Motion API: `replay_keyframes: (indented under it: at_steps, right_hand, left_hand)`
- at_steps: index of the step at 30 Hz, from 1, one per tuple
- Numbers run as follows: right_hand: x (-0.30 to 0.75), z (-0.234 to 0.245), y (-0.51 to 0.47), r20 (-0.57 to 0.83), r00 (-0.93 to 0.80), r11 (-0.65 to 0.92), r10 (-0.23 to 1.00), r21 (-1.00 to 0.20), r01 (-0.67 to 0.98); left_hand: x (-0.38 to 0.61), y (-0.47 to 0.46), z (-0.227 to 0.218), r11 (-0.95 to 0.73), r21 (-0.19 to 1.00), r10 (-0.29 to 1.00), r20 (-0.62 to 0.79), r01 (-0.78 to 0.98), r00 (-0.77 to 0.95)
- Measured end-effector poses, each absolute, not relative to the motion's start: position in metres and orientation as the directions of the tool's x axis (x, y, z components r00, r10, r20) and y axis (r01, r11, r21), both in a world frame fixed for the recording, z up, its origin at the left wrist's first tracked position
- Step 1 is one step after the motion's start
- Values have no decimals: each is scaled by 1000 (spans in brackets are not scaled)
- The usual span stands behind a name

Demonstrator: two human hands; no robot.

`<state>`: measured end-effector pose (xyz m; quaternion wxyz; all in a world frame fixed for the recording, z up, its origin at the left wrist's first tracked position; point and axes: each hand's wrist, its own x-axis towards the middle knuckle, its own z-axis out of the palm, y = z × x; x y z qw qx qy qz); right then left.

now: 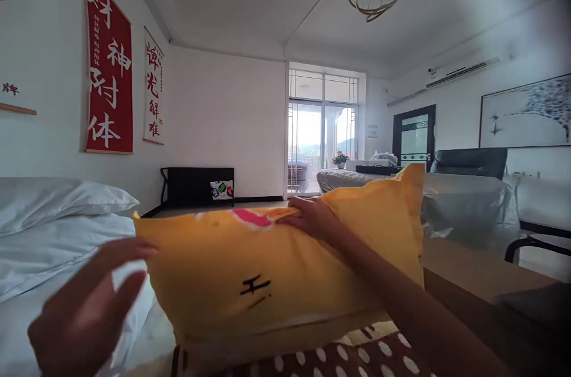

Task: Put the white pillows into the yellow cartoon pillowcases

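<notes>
A plump yellow pillow (pixel 214 270) with a pink patch and black marks stands on its long edge in front of me. My right hand (pixel 314 219) reaches across it and grips its top edge near the middle, fingers closed on the cloth. Close to the pillow's left end is my left hand (pixel 89 299), slightly blurred, thumb and fingers apart and holding nothing. Whether its fingertips touch the pillow I cannot tell. Under the pillow lies a brown cloth with white dots (pixel 341 356).
White pillows (pixel 57 204) are stacked at the left. Beyond the yellow pillow are a black low stand (pixel 191 187), a plastic-covered sofa (pixel 468 198) and a glass sliding door (pixel 323 139). A brown tabletop (pixel 473 264) and a dark chair arm (pixel 535 246) are at the right.
</notes>
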<state>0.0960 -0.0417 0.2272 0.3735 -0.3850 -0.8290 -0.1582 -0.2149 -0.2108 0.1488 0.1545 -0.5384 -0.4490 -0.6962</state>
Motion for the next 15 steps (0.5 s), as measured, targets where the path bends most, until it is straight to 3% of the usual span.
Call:
replay_keyframes:
  at_steps: [1, 2, 4, 6, 9, 12, 15]
  right_hand:
    - [97, 214, -36, 722, -440, 656, 533, -24, 755]
    - [99, 201, -30, 713, -434, 653, 550, -44, 756]
    - [107, 183, -22, 704, -388, 638, 594, -119, 761]
    - [117, 171, -20, 676, -354, 616, 646, -187, 765]
    - [136, 167, -23, 642, -378, 636, 667, -225, 738]
    - [178, 175, -24, 633, -441, 646, 636, -124, 753]
    - [248, 183, -18, 647, -440, 482, 623, 126, 867]
  left_hand:
    - [-232, -203, 158, -471, 438, 190, 898, 765, -397]
    - [-248, -192, 162, -396, 459, 216, 889, 795, -405]
    - [-273, -162, 156, -327, 643, 430, 754, 693, -497]
    - [-281, -131, 139, -338, 829, 660, 547, 446, -515]
    - [-264, -99, 123, -332, 920, 831, 390, 209, -397]
    - [-235, -89, 134, -252, 943, 796, 330, 218, -507]
    - [-220, -93, 150, -260, 888, 620, 454, 378, -640]
